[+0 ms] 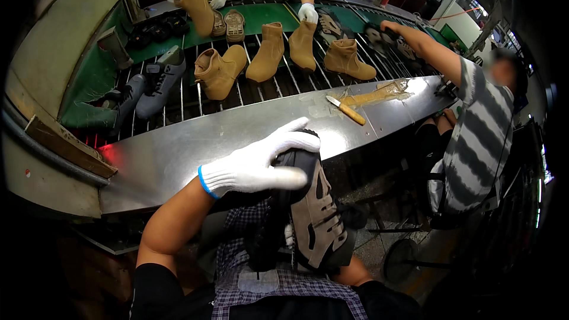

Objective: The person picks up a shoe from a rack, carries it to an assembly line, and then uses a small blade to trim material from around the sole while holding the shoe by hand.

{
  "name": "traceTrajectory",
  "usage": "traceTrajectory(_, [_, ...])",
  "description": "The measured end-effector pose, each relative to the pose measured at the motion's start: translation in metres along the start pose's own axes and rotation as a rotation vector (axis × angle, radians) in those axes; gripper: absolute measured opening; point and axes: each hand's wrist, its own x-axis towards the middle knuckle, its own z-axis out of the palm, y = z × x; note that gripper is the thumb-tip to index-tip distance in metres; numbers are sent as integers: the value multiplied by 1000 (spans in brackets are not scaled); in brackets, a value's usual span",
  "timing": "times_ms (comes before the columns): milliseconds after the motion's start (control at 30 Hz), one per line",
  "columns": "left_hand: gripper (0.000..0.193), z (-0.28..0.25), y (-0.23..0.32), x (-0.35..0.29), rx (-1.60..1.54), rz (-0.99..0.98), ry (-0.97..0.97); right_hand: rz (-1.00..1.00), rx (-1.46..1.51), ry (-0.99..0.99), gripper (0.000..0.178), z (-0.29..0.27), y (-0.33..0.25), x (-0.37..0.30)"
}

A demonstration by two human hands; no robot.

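A grey and black lace-up shoe (320, 216) is held over my lap, its dark toe pointing up toward the metal ledge. My left hand (258, 166), in a white knit glove with a blue cuff, wraps over the toe; its thumb is slightly blurred. Most of my right hand (288, 235) is hidden behind the shoe. Only its white-gloved fingertips show at the shoe's left side, gripping it. Beyond my hands, a knife (347, 110) with a yellow handle lies on the ledge.
A metal ledge (178, 148) borders a roller conveyor (184, 92). On it stand several tan boots (267, 53) and dark sneakers (160, 86). Gloved co-workers' hands (307, 13) handle boots across it. At the right sits a person in a striped shirt (474, 136).
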Motion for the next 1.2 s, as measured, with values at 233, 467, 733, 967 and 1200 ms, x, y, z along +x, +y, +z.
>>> traceTrajectory(233, [100, -13, -8, 12, -457, -117, 273, 152, 433, 77, 59, -35, 0, 41])
traceTrajectory(467, [94, -21, -71, -60, -455, -366, 226, 328, -422, -69, 84, -8, -144, 33])
traceTrajectory(733, [88, -22, -87, -85, -209, -496, 222, -235, -767, 101, 72, -22, -100, 43])
traceTrajectory(967, [91, -40, -96, -76, -229, -540, 160, -354, -932, 225, 54, -24, -82, 140])
traceTrajectory(1200, [93, -52, -85, -67, -273, -610, 63, -285, -906, -40, 41, -19, -87, 215])
